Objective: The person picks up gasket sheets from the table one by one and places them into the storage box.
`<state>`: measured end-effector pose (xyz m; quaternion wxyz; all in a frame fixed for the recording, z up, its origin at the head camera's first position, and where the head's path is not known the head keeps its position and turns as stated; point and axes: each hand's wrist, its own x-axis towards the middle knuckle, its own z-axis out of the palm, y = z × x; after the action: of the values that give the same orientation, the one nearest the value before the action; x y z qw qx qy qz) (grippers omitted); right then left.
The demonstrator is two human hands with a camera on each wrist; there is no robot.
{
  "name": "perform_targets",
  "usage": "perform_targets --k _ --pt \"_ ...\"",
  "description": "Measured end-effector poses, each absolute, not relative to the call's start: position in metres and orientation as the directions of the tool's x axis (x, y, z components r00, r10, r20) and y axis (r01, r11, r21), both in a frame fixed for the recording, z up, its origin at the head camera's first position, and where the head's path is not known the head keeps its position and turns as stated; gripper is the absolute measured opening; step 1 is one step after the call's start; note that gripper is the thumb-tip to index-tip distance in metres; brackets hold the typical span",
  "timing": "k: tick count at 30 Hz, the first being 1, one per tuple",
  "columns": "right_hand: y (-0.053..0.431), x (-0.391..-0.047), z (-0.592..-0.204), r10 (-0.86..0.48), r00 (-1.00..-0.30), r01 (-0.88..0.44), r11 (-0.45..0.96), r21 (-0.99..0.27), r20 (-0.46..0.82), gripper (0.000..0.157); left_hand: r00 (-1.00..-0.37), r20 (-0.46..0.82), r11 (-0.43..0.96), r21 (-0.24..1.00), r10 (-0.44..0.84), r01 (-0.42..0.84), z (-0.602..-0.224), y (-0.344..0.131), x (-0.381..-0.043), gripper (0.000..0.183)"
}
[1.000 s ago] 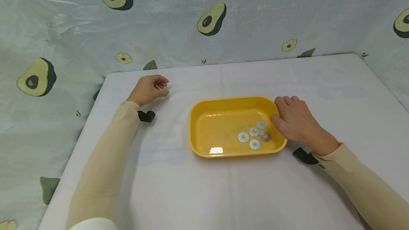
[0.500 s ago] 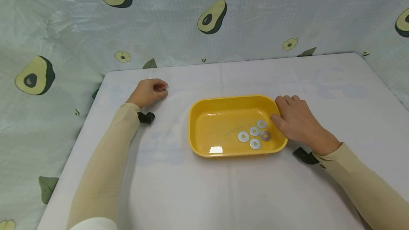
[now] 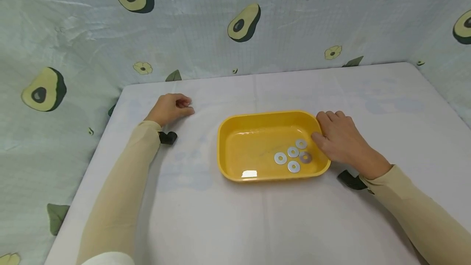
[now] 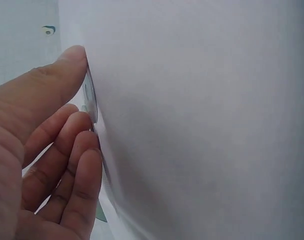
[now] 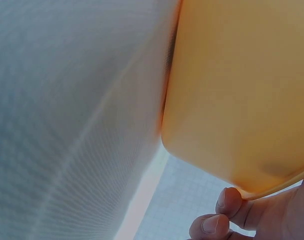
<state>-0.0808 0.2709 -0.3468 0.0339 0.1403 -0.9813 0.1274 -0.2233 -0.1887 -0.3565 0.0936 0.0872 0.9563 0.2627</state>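
Note:
In the head view my left hand (image 3: 170, 107) is low over the far left of the table, fingers curled toward the thumb. The left wrist view shows a thin flat metal washer (image 4: 90, 100) between thumb tip and fingertips, close to the white cloth and seen nearly edge-on. My right hand (image 3: 340, 140) grips the right end of a yellow tray (image 3: 224, 146), thumb over the rim. From the right wrist view, the fingers curl at the tray's rim (image 5: 272, 190). Several washers (image 3: 293, 166) lie flat in the right half of the tray.
A white cloth (image 3: 213, 224) covers the table. Behind and to the left hangs a pale curtain (image 3: 198, 23) printed with avocados, meeting the table's far edge. Dark wrist-camera mounts stick out below the left wrist (image 3: 168, 138) and right wrist (image 3: 352, 180).
My left hand has moved slightly down and toward me, its fingers and thumb drawing closer together. The right hand, tray and washers in it stay put.

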Motion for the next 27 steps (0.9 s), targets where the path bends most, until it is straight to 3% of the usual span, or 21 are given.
perform_targets --k 27 --pt "0.2711 -0.0796 -0.3474 -0.274 -0.955 -0.293 0.927 -0.234 0.111 0.014 -0.952 -0.194 0.862 0.494 0.237 0.113 -0.3504 -0.1859 -0.2195 0.038"
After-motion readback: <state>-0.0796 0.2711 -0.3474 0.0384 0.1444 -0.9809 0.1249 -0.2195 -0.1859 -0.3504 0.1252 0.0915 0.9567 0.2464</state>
